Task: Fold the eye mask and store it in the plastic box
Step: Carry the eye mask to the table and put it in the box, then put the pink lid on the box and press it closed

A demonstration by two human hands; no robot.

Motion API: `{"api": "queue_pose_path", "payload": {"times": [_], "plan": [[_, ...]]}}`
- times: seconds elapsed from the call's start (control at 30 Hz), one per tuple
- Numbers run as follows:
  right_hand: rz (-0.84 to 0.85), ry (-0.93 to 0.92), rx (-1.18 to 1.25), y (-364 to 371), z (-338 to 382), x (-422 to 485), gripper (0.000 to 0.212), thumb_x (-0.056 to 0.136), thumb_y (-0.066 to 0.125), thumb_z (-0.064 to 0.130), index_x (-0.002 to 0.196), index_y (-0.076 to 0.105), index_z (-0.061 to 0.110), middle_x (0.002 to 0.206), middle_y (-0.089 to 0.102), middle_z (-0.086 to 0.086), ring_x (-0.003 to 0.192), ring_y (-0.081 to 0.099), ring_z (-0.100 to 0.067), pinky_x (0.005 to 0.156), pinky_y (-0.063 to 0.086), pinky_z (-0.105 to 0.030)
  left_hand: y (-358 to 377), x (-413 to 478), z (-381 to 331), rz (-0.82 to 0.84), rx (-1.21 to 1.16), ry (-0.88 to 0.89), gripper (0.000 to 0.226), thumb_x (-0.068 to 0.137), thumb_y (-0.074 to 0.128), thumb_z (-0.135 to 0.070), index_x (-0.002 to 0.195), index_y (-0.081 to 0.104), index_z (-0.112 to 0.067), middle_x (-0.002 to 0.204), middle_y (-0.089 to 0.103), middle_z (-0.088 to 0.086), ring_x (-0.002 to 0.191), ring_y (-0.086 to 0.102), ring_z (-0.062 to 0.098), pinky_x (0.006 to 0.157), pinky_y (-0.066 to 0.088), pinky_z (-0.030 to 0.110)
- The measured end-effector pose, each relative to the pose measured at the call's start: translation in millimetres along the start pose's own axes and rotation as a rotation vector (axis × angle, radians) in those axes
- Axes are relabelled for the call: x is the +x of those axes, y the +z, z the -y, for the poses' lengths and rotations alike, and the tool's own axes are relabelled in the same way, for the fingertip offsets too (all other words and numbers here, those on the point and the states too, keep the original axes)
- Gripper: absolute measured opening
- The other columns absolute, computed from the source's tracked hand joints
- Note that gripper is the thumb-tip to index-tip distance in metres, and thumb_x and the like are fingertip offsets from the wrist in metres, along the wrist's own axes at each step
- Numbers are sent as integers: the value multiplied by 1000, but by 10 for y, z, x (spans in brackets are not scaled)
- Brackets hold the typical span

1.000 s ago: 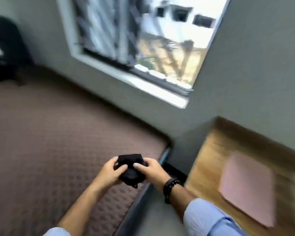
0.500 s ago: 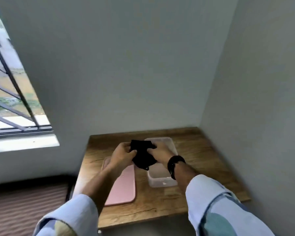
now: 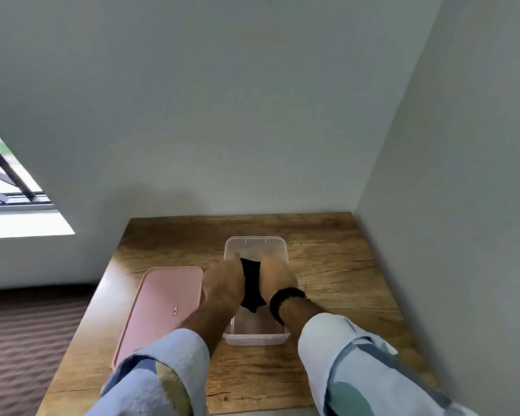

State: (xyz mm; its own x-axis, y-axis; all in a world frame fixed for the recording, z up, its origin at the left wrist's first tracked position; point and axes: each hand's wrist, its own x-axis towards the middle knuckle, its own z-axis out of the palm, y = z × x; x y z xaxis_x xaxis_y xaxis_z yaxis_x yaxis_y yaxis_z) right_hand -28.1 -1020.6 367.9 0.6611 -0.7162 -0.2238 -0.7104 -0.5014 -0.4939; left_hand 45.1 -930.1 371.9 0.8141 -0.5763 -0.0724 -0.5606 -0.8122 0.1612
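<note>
The black eye mask (image 3: 250, 284) is folded into a small bundle and held between both hands over the clear plastic box (image 3: 256, 336). My left hand (image 3: 224, 282) grips its left side and my right hand (image 3: 277, 277) grips its right side. A black bracelet sits on the right wrist. Both hands reach down into the open box, which stands in the middle of the wooden table (image 3: 336, 265). The mask's lower tip hangs inside the box; I cannot tell whether it touches the bottom.
The box's pink lid (image 3: 159, 307) lies flat on the table just left of the box. Grey walls close the table in at the back and on the right. A window (image 3: 9, 187) is at the left, with brown bedding (image 3: 21, 340) below it.
The view swung from the bed to the table. Both hands carried the folded mask from above the bed to over the box and lowered it into the box's opening.
</note>
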Motion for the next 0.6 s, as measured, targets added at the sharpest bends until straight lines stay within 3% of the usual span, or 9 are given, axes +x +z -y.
{"api": "queue_pose_path", "payload": {"times": [0.1,0.17,0.23,0.3,0.37,0.43,0.5,0.6], "plan": [[55,-118,-163,111,1,34,29,97,45,17,121,57,4,117,65,-18,104,66,-36,77,50,-37,38,-11,0,9,98,53,37,103,56,-22,139,54,-19,124,70,13,120,64,33,89,57,42],[77,-140,-214,65,23,20,33,98,45,15,128,51,3,121,65,-15,107,67,-35,77,50,-38,19,-39,39,-51,45,100,36,104,52,-24,139,57,-21,127,70,9,122,62,31,90,59,42],[42,-134,-232,-9,57,-5,31,98,45,13,127,52,7,120,66,-12,108,67,-33,78,51,-37,-14,-64,181,-188,-122,136,34,104,49,-28,134,63,-24,127,71,3,120,64,25,89,60,41],[-60,-188,-220,-76,166,-64,22,97,46,14,114,59,13,108,69,-6,99,69,-30,74,53,-33,-29,-107,436,-308,-276,106,31,102,48,-31,127,66,-25,124,71,-1,116,64,18,88,59,36],[-180,-289,-108,-91,355,-174,19,97,47,16,111,61,17,97,71,-3,85,69,-22,70,59,-33,10,-162,790,-315,-356,-76,31,100,52,-29,129,63,-24,129,69,1,120,61,20,91,57,35],[-205,-432,61,-1,646,-322,22,101,47,20,120,59,22,96,72,-1,79,67,-15,66,58,-30,46,-217,1149,-181,-353,-355,43,96,56,-23,139,55,-21,142,61,7,129,56,30,99,54,47],[-89,-503,206,203,975,-519,21,101,47,23,118,61,21,100,72,-3,86,69,-19,73,59,-36,68,-300,1442,-23,-268,-536,52,93,55,-23,144,50,-16,146,54,10,132,52,36,104,50,52],[255,-249,248,642,1270,-794,27,100,49,19,123,60,10,121,69,-14,110,67,-32,91,57,-38,131,-408,1742,80,-256,-610,46,93,52,-21,138,52,-12,141,55,14,129,53,38,103,51,51]]}}
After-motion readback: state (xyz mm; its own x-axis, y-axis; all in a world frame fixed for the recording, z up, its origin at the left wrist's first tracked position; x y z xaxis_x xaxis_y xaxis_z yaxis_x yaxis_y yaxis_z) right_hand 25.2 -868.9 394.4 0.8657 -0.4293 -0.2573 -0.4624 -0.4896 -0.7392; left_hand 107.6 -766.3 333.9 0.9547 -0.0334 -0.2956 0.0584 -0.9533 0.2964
